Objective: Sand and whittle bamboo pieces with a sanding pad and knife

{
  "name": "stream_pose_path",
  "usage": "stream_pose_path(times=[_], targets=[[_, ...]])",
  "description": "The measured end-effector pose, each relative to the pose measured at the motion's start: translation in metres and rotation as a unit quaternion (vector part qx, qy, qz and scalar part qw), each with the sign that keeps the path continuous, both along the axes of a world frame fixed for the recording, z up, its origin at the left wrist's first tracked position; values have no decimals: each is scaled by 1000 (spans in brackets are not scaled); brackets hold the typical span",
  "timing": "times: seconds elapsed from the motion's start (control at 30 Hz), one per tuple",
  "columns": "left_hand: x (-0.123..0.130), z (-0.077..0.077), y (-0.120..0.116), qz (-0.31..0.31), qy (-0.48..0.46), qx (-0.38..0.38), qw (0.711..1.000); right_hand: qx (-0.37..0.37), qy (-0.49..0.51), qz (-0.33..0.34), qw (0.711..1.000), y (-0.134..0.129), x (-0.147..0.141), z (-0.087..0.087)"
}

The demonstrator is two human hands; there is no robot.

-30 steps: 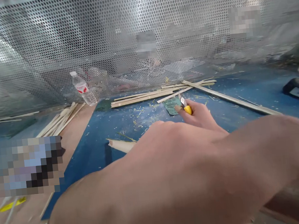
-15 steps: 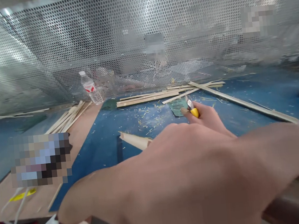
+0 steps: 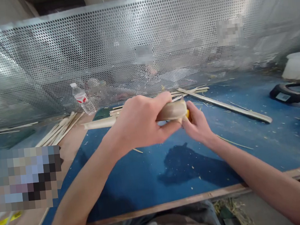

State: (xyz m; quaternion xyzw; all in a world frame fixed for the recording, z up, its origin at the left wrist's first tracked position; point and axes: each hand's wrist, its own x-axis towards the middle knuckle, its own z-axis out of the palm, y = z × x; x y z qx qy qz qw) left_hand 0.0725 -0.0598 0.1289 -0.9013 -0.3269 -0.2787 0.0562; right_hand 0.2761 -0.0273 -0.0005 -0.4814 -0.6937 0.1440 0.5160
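My left hand (image 3: 142, 122) is closed round a split bamboo strip (image 3: 175, 110). The strip lies roughly level above the table, its narrow end sticking out to the left and its broad end to the right. At that broad end my right hand (image 3: 199, 123) is closed on a utility knife (image 3: 188, 114). Only a bit of the knife's yellow body and a small tip show, the rest hidden by fingers and bamboo. The right fingers are right beside the strip's end; whether the blade touches it I cannot tell.
A blue mat (image 3: 146, 183) covers the table. Bamboo strips (image 3: 226, 105) lie at the back, with another bundle (image 3: 57, 130) at left. A water bottle (image 3: 83, 99) leans against the perforated metal screen (image 3: 106, 42). A black device (image 3: 283, 94) stands at right.
My left hand has drawn away from the camera, bringing the bamboo strip up to my right hand. The knife's end has gone mostly behind the strip. The view has shifted.
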Motion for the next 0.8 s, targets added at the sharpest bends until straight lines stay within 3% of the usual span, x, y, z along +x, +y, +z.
stream_pose_path(times=[0.1, 0.23, 0.43, 0.57, 0.8], targets=[[-2, -16, 30, -8, 47, -25, 999, 61, 20, 16, 998, -2, 2, -5], [-1, -27, 52, -49, 51, -74, 995, 111, -64, 67, 990, -3, 2, -7], [-4, -31, 57, -96, 57, -107, 988, 122, -139, 68, 980, -3, 0, 0], [-5, -32, 54, -123, 40, -142, 981, 176, -164, 85, 967, -1, 3, 0], [-5, -36, 57, -129, 24, -159, 979, 203, -198, 82, 955, 2, 5, -3]])
